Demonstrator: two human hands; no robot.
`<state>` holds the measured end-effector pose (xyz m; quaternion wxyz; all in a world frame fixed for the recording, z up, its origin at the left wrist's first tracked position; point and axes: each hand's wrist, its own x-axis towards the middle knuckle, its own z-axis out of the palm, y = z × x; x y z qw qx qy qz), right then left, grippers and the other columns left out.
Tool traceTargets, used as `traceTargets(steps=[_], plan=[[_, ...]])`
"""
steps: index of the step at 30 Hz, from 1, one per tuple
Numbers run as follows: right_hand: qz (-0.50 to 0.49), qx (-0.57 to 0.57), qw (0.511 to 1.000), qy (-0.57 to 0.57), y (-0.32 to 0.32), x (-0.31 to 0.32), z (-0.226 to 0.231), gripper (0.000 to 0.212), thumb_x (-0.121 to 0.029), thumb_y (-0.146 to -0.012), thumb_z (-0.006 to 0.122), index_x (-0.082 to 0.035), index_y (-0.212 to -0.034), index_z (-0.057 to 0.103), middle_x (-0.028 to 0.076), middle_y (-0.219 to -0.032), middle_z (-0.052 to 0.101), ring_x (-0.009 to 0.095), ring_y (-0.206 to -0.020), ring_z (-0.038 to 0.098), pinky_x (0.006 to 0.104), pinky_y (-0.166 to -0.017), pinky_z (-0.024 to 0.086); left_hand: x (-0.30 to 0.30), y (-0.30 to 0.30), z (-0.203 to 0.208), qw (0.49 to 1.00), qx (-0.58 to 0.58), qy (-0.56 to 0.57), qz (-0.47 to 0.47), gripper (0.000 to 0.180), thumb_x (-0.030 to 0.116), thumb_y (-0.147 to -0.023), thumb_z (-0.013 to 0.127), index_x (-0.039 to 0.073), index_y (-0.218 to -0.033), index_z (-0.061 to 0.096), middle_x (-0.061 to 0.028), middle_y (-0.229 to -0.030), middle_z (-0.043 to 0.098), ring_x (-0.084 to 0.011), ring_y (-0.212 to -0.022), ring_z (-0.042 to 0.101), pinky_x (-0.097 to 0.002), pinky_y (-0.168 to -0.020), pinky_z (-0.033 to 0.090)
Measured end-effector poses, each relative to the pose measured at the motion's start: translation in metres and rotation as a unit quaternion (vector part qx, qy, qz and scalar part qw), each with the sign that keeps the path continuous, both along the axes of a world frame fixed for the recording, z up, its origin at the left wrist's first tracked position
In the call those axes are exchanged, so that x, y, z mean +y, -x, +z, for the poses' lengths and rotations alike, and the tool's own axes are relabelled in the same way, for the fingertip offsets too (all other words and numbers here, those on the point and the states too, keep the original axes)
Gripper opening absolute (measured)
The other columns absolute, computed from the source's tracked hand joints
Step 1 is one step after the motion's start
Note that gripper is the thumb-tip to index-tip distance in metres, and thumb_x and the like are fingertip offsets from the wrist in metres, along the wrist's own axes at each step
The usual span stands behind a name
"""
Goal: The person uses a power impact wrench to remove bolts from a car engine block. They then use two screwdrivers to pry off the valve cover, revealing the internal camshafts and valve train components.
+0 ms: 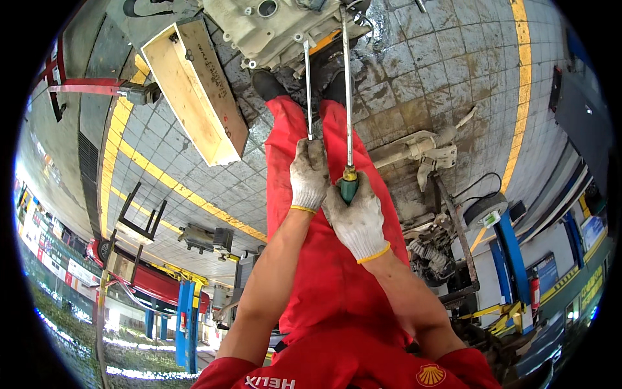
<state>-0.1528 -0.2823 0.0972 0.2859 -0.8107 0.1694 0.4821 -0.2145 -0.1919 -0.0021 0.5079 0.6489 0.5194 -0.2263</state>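
Note:
My left hand (309, 172), in a soiled white knit glove, is closed round the dark handle of a long-shafted screwdriver (309, 97). The tip of its bright shaft lies at the edge of a pale metal engine casing (275, 32); whether it touches cannot be told. Beside it, my right hand (358, 217), in a matching glove, grips a longer screwdriver (349, 117) with a green handle and yellow collar. That shaft runs up past the right side of the casing, near an orange-yellow bar (325, 43). Both shafts point away from me, roughly parallel.
An open wooden crate (223, 123) sits on the tiled floor left of my legs. Right of them lie a metal axle-like part (414, 149) and a greasy mechanical assembly (431, 256). A dark stool (139, 220), a red car (155, 285) and blue lift posts (184, 327) stand farther left.

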Motion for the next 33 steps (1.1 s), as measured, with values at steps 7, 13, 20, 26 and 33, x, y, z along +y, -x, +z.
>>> traceTargets(steps=[7, 13, 20, 26, 33], plan=[[-0.057, -0.009, 0.998, 0.0, 0.006, 0.006, 0.013, 0.029, -0.022, -0.097, 0.08, -0.004, -0.108, 0.061, 0.005, -0.07, 0.066, 0.014, -0.053, 0.061, 0.0341, -0.051, 0.049, -0.006, 0.007, -0.024, 0.998, 0.0, -0.041, -0.038, 0.032, 0.033, -0.11, 0.056, 0.006, -0.127, 0.059, -0.0272, -0.104, 0.074, -0.0492, -0.099, 0.073, -0.0528, -0.08, 0.057], [-0.098, 0.002, 0.995, 0.0, 0.013, 0.007, 0.009, 0.032, -0.023, -0.096, 0.081, -0.004, -0.112, 0.061, 0.006, -0.077, 0.067, 0.015, -0.058, 0.062, 0.0343, -0.053, 0.05, -0.009, 0.001, -0.029, 1.0, 0.0, -0.017, 0.015, 0.034, 0.035, -0.109, 0.056, 0.006, -0.127, 0.058, -0.0252, -0.1, 0.074, -0.0475, -0.096, 0.074, -0.0521, -0.08, 0.057], [0.018, -0.003, 0.998, 0.06, 0.011, 0.007, 0.022, 0.042, -0.035, -0.092, 0.086, -0.006, -0.114, 0.064, 0.015, -0.086, 0.071, 0.033, -0.077, 0.072, 0.0458, -0.072, 0.057, -0.013, 0.011, -0.042, 0.998, -0.054, -0.037, -0.001, 0.032, 0.032, -0.111, 0.054, 0.005, -0.126, 0.06, -0.0278, -0.099, 0.073, -0.0506, -0.097, 0.072, -0.0538, -0.08, 0.057], [0.04, -0.061, 0.997, -0.025, 0.008, -0.031, 0.003, 0.035, -0.03, -0.094, 0.083, -0.007, -0.113, 0.064, 0.023, -0.089, 0.074, 0.046, -0.084, 0.075, 0.0539, -0.069, 0.058, -0.014, 0.009, -0.042, 0.998, -0.038, -0.035, 0.018, 0.034, 0.035, -0.112, 0.053, 0.005, -0.125, 0.061, -0.0297, -0.102, 0.073, -0.0525, -0.099, 0.071, -0.0555, -0.082, 0.056], [0.044, -0.012, 0.995, -0.087, -0.011, -0.077, -0.027, 0.034, -0.023, -0.093, 0.084, -0.007, -0.118, 0.066, 0.022, -0.095, 0.074, 0.046, -0.089, 0.073, 0.0482, -0.073, 0.059, -0.014, 0.006, -0.04, 0.999, -0.025, -0.048, 0.006, 0.031, 0.031, -0.11, 0.055, 0.005, -0.125, 0.06, -0.0275, -0.1, 0.073, -0.0498, -0.095, 0.072, -0.0531, -0.079, 0.057]])
